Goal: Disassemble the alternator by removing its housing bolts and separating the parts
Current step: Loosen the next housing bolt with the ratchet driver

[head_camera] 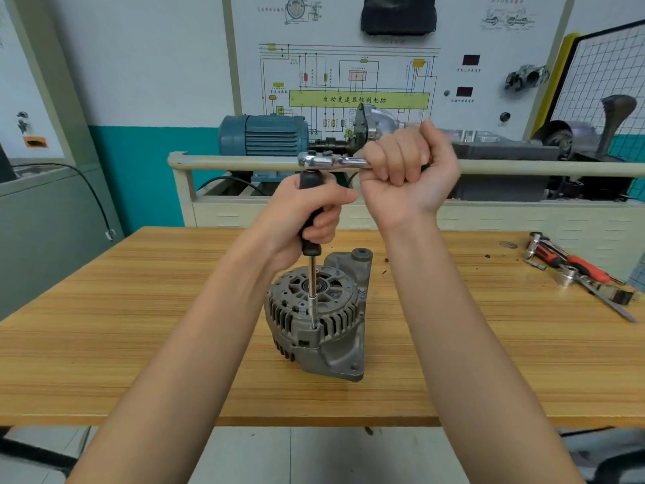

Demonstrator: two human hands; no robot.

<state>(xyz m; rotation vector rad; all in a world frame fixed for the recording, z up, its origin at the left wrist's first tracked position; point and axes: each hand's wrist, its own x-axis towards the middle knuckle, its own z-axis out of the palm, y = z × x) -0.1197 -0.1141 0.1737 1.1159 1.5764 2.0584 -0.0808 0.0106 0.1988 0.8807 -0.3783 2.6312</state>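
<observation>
The alternator [316, 317] stands near the middle of the wooden worktop [122, 326]. The left hand [307, 218] keeps a closed grip on the black driver handle [310, 211], whose socket tip sits on a housing bolt (the bolt itself is hidden). The right hand [408, 169] grips the ratchet [328, 160]; its handle is covered. Spare tools [576, 270] lie far right.

Your alternator [316, 319] is matt grey cast metal, rough-looking. Driver handle [311, 213]: black, smooth, slight sheen, prob. plastic. Ratchet [330, 160] is shiny chrome metal. Table [139, 326]: wood-grain top, satin finish.
</observation>
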